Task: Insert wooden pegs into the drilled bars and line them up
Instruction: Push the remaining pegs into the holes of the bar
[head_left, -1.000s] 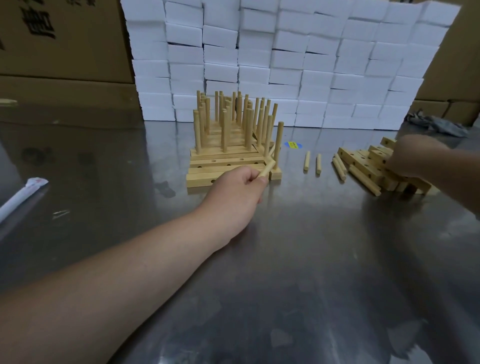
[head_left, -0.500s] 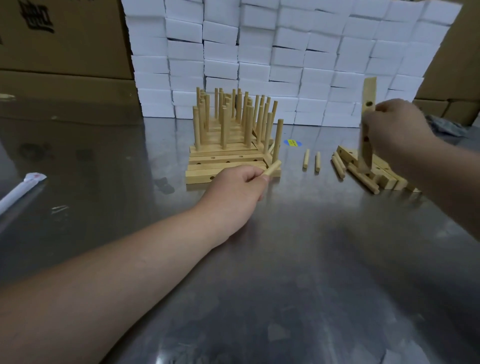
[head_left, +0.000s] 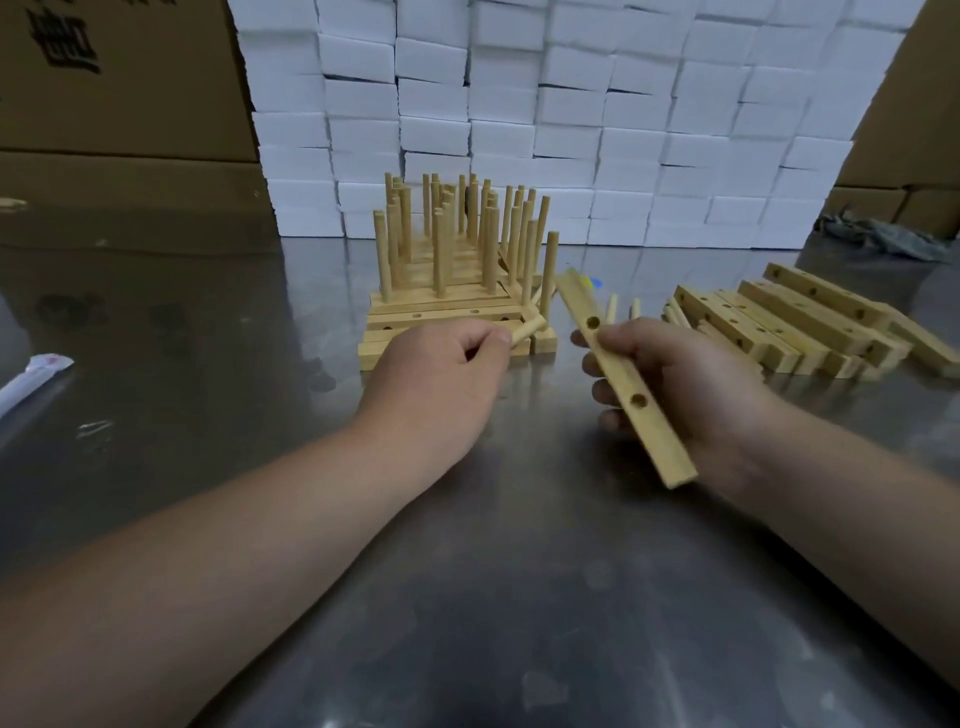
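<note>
Left hand pinches a short peg by one end, fingers curled, just in front of the lined-up pegged bars mid-desk, whose pegs stand upright. Right hand grips a drilled bar tilted above the desk, holes facing up, close to the peg tip but not touching it. Loose pegs and a pile of unfilled bars lie to the right, with stacked white boxes behind.
</note>
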